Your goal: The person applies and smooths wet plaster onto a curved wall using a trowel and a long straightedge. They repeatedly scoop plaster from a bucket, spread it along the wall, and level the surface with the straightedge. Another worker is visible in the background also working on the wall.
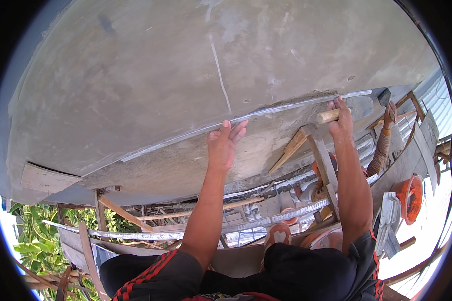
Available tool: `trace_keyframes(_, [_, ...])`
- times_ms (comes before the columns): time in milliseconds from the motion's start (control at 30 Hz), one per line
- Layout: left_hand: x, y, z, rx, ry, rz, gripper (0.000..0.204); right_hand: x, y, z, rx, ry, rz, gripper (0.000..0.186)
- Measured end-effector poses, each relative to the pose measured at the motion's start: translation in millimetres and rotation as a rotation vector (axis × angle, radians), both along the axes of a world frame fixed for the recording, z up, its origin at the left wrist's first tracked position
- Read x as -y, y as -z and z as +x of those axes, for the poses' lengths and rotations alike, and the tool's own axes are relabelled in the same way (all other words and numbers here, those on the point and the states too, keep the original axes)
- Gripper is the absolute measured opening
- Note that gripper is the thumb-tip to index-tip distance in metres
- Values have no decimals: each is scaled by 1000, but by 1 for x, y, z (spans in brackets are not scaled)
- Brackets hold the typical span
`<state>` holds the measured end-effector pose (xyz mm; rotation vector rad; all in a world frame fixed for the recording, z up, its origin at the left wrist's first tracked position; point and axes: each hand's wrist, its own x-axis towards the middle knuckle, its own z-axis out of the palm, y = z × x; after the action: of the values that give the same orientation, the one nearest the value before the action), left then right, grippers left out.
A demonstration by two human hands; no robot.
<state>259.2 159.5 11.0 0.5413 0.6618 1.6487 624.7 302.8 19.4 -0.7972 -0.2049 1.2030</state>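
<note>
My left hand [223, 143] holds a long pale metal strip [291, 105] along the edge of the grey plastered surface [150, 75], its thumb and fingertips on the strip. My right hand [341, 120] is farther right at the same strip, gripping the wooden handle [327, 116] of a trowel, whose grey blade [361, 108] lies against the surface just under the strip. A pale streak runs across the plaster toward the strip.
A co-worker's hand [389, 115] holds a dark tool at the right, beside scaffold boards. An orange bucket [407, 198] sits at lower right. A wooden post [321, 155] stands under my right hand. Planks and leafy plants [35, 241] appear below.
</note>
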Motion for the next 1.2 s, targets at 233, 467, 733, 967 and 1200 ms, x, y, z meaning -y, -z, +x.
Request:
trace_keyframes(233, [-1,4,0,7,-29,-28,34,1,0,-1,-5,-6,8,23])
trace_keyframes(467, [-3,10,0,24,-22,29,31,6,-7,-8,-59,6,6,25])
trace_keyframes(733, [0,4,8,30,-31,-9,26,13,-15,-12,-34,58,-28,26])
trace_keyframes(967, [1,7,6,74,-62,-26,25,12,-15,-15,-61,66,-41,26])
trace_keyframes(1200, [0,4,13,57,-72,-14,28,18,-22,-15,-26,96,10,32])
